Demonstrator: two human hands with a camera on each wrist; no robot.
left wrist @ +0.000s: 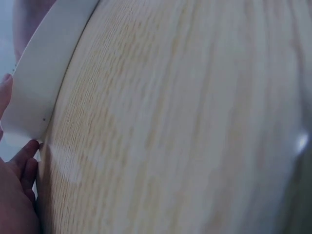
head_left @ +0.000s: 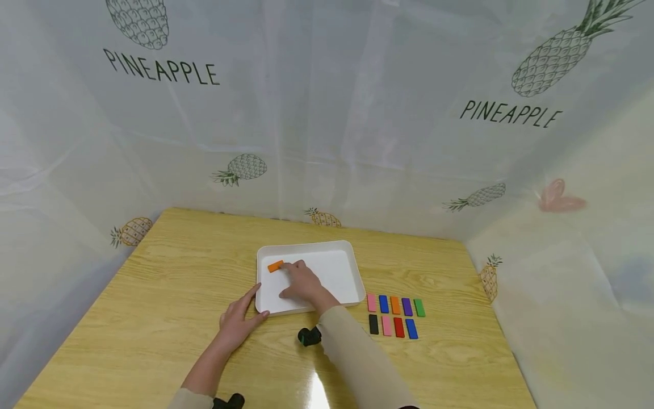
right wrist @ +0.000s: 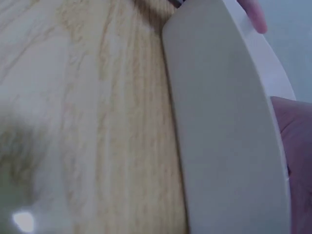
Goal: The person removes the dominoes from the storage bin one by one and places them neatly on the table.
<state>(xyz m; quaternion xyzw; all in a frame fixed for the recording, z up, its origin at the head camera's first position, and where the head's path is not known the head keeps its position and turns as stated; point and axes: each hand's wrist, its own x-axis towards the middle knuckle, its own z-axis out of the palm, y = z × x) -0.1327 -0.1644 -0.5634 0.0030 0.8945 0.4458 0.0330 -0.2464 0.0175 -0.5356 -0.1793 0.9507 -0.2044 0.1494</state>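
Observation:
A small orange block [head_left: 275, 266] lies flat in the white tray [head_left: 337, 272], near its far left corner. My right hand [head_left: 302, 282] reaches over the tray's front wall, its fingertips at the block's right end and its thumb spread apart over the tray floor. At the tray's near left corner is my left hand [head_left: 236, 325], with thumb and fingers extended on either side, touching the outer walls. In the left wrist view, fingers of the left hand [left wrist: 14, 195] meet the tray wall [left wrist: 44, 73] low down. The right wrist view shows the right hand [right wrist: 297, 131] partly, behind the tray wall [right wrist: 224, 122].
Right of the tray, several coloured blocks lie in two rows on the wooden table [head_left: 204, 255], among them a green block [head_left: 419, 308], a black block [head_left: 373, 324] and a red block [head_left: 399, 327]. A pineapple-print sheet [head_left: 327, 113] hangs behind the table.

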